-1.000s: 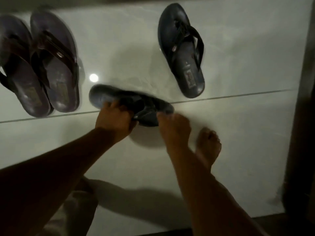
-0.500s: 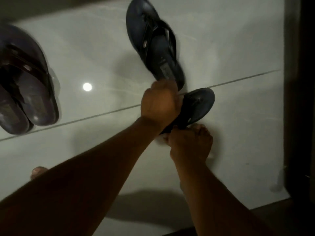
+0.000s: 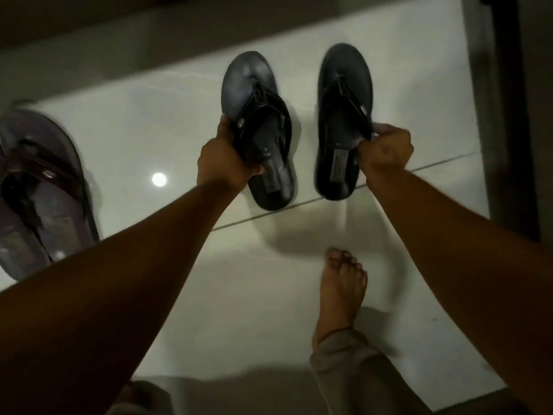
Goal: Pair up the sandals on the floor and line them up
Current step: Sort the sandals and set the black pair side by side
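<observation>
Two dark flip-flop sandals lie side by side on the pale tiled floor [image 3: 155, 124], toes pointing away from me. My left hand [image 3: 223, 158] grips the left dark sandal [image 3: 248, 82] along its left edge, near the middle. My right hand [image 3: 386, 149] is closed on the right edge and strap of the right dark sandal [image 3: 341, 70]. A brown-strapped sandal [image 3: 45, 181] rests at the far left, partly cut off by the frame edge and my left forearm.
My bare right foot [image 3: 341, 289] stands on the tile just below the dark pair. A dark vertical frame or wall [image 3: 508, 100] runs down the right side. A grey ledge [image 3: 119, 34] borders the floor at the top. A bright light reflection [image 3: 159, 179] shows on the tile.
The sandal that lay sideways under both hands has been turned and set to the right of the other dark sandal. My left hand shifted onto the left sandal. The view swung right.
</observation>
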